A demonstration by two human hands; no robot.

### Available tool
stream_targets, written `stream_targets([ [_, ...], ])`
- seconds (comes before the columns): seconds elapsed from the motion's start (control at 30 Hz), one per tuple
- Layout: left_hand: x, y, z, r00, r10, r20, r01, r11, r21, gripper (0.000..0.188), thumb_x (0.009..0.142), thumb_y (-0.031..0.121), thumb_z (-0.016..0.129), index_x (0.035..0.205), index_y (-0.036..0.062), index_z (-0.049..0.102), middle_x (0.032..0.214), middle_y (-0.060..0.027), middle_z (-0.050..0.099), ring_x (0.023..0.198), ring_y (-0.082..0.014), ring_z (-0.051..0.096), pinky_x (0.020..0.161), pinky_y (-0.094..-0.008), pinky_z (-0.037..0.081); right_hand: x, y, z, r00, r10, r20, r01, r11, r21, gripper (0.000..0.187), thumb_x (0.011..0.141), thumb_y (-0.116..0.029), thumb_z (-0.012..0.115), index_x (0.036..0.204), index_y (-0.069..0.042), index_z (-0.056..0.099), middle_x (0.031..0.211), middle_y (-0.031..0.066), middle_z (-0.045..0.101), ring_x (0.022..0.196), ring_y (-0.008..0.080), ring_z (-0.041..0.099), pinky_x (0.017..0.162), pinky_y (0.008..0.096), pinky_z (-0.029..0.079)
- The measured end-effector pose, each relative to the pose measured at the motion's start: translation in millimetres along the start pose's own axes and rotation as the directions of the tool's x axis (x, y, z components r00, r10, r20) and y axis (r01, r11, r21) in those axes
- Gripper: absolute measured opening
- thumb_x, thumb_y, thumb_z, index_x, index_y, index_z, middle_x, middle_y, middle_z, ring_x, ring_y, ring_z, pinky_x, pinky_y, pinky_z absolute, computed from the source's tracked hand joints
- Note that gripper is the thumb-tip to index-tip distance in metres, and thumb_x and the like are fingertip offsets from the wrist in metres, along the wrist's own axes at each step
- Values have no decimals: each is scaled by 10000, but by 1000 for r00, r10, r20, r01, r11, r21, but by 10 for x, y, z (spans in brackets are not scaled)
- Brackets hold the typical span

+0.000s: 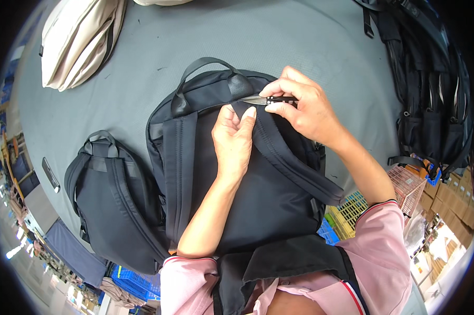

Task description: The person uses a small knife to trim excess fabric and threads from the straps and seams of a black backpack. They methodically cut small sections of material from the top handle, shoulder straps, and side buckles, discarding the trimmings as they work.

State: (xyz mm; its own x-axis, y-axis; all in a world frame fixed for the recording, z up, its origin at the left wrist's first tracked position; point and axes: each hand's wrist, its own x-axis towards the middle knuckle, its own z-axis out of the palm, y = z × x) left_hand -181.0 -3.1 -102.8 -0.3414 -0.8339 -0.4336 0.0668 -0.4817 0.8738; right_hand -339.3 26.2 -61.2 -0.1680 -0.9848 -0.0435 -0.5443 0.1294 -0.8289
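A large black backpack [271,210] lies on the grey table with its back panel and shoulder straps facing up. My left hand [231,144] is closed on the upper end of its right shoulder strap [286,157], thumb and fingers pinching the fabric just below the top handle [208,62]. In my right hand [310,107] are small thread snips [255,100] with a pointed metal blade and a black, white-marked handle. Their tip points left and reaches the strap's top seam, right above my left thumb. Whether the blades touch a thread is too small to tell.
A smaller black backpack [116,205] lies to the left, beside a dark, flat phone-like object [50,175]. Beige bags [82,44] rest at the far left. Several black bags [431,100] are bunched at the right edge. Plastic crates [352,210] stand below the table's right side.
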Motion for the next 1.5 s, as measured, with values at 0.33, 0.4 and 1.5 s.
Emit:
stream_targets([
  [0.33, -14, -33, 9, 994, 104, 26, -103, 994, -38, 97, 905, 29, 586, 1001, 35, 600, 854, 51, 586, 737, 6, 466, 657, -153, 371, 60, -49, 44, 998, 8, 59, 0, 992, -128, 107, 792, -142, 641, 881, -84, 641, 856, 48, 567, 787, 254, 602, 716, 388, 468],
  [0.4, -13, -34, 3, 994, 106, 31, -105, 994, -18, 66, 912, 31, 578, 977, 31, 588, 848, 44, 579, 742, 1, 468, 660, -157, 381, 64, -25, 61, 999, -21, 47, 26, 992, -125, 115, 781, -123, 651, 886, -78, 645, 830, 46, 556, 765, 230, 594, 694, 358, 465],
  [1.5, -362, 377, -229, 987, -8, 163, -54, 927, 370, 507, 872, 103, 625, 1332, -11, 444, 1069, -130, 646, 862, -167, 639, 774, -274, 507, -186, 59, -58, 977, 181, -115, -142, 948, 284, 246, 709, -156, 767, 878, -58, 617, 742, 4, 469, 661, 106, 453, 640, 262, 403],
])
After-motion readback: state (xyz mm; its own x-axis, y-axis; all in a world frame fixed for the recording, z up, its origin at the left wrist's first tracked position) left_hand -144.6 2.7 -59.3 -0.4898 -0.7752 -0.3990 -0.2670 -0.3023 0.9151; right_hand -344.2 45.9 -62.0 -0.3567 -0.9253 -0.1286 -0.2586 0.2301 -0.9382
